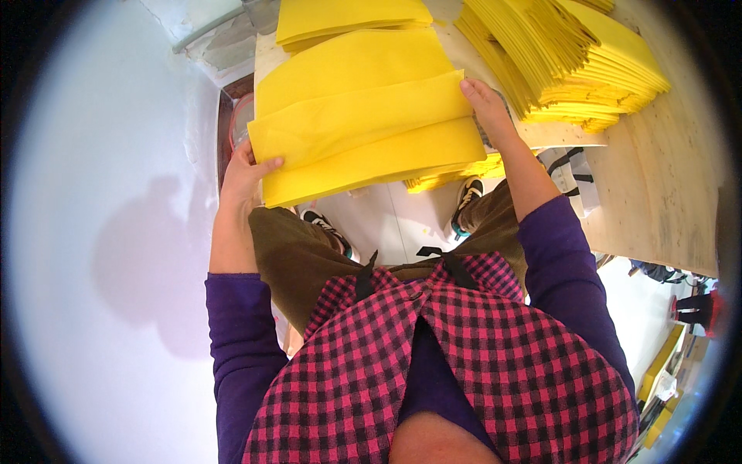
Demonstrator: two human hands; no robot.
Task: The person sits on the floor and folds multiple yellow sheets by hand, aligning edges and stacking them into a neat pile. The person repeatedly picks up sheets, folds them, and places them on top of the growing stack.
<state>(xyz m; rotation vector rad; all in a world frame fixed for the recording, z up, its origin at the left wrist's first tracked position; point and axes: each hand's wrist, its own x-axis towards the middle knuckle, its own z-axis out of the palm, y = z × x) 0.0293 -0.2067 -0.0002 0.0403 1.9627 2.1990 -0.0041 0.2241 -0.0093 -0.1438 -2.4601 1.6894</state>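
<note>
A folded yellow fabric sheet [367,127] is stretched out between my two hands over the table's near edge. At its near left corner, my left hand [243,176] is closed, with the thumb on top and the other fingers mostly hidden beneath. My right hand [487,108] pinches the sheet's right edge near its far corner, thumb uppermost. A crease runs across the sheet from side to side. Just beyond it lies more flat yellow fabric [355,66]; where the held piece ends beneath the fold I cannot tell.
Another yellow pile [352,22] lies at the far edge of view. Thick stacks of folded yellow pieces [556,66] fill the right of the wooden table [657,178]. More yellow pieces [456,174] show below the tabletop. A white wall [100,232] stands close on my left.
</note>
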